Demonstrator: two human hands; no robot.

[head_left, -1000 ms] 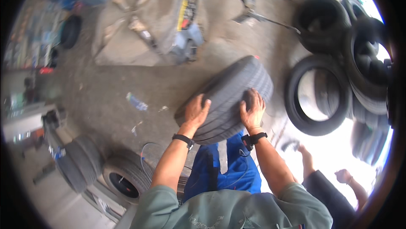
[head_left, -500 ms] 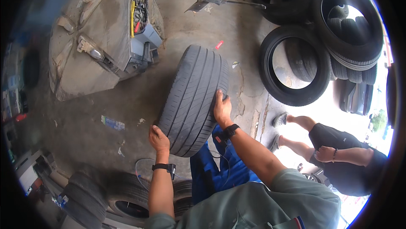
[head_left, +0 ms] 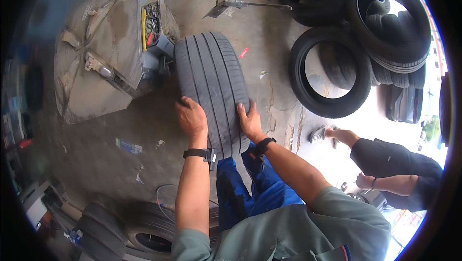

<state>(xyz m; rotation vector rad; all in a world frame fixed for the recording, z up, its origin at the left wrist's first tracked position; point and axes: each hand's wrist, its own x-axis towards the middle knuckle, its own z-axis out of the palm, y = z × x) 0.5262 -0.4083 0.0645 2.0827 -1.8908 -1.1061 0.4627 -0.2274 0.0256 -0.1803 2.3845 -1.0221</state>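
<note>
Holding a car tyre (head_left: 209, 78) between two bare hands, just ahead of blue trousers (head_left: 269, 179). Turned with the grooved tread toward the head, top end tipped slightly left, lower end near the knees; cannot tell whether touching the concrete floor (head_left: 144, 126).

At the tyre's left edge, bent over the shoulder of the tread with the back of the wrist uppermost: the left hand (head_left: 192, 119). Partly hidden there, so cannot tell how tightly closed around the rubber. On the opposite edge, lower on the tread: the right hand (head_left: 250, 121), clamped on the tyre, with thumb laid on the outer rib and fingers set apart from it along the right sidewall. Thus with most of the tyre reaching forward, well beyond the fingertips of both hands. Around each wrist, a black strap (head_left: 195, 152).

Just beside the tyre's upper left, a dusty tyre changer (head_left: 103, 87) with a tool tray (head_left: 151, 25); farther ahead, a curved bead-breaker arm (head_left: 236, 4). Near on the floor, a red tag (head_left: 244, 53). To the right, a bare tyre (head_left: 301, 83) leaning by a tyre stack (head_left: 397, 58), and nearer, a co-worker (head_left: 370, 152) in dark clothing.
</note>
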